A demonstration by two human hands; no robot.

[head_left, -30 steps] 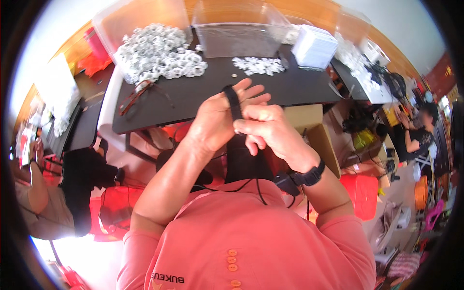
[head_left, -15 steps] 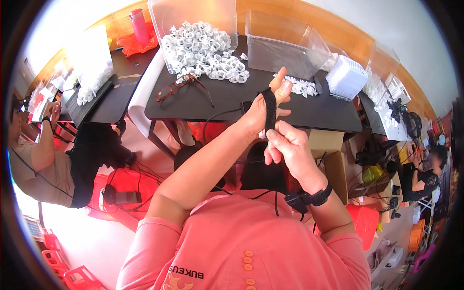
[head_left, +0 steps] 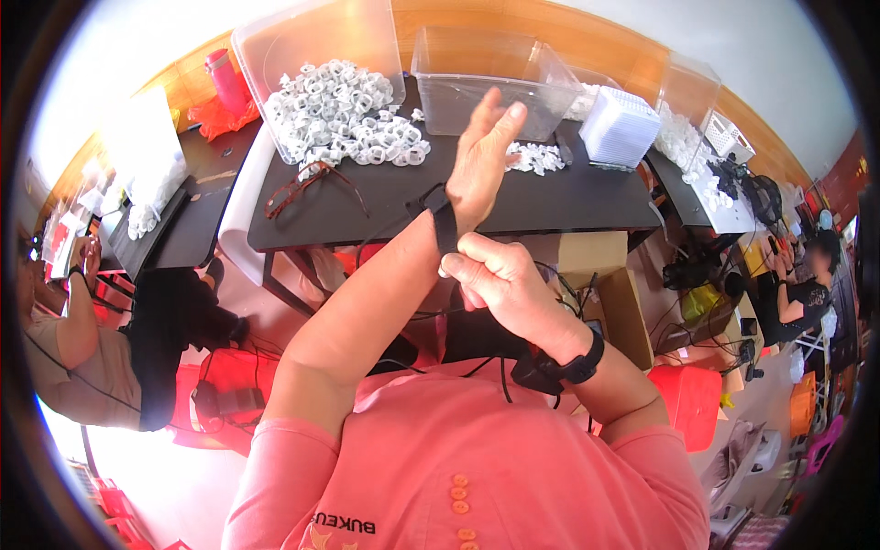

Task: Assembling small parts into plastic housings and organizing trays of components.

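Note:
My left hand (head_left: 478,165) is raised over the front of the dark table, its fingers stretched out and nothing in them. Around its wrist runs a black wrist strap (head_left: 444,223) with a small dark box on its far side. My right hand (head_left: 500,275) is closed at the near edge of that strap, thumb and fingers pinched together on it. On my right wrist sits another black strap (head_left: 583,362) with a dark box and cable.
A black table (head_left: 367,206) bears a clear bin (head_left: 495,101), a heap of white plastic parts (head_left: 339,110), brown-framed glasses (head_left: 298,190) and a white stack (head_left: 621,128). An open cardboard box (head_left: 628,312) stands below. Co-workers sit at left (head_left: 87,339) and right (head_left: 807,293).
The strap has gone from around my left palm down onto the wrist, with my right hand pulling it toward me. The view has shifted slightly to the right.

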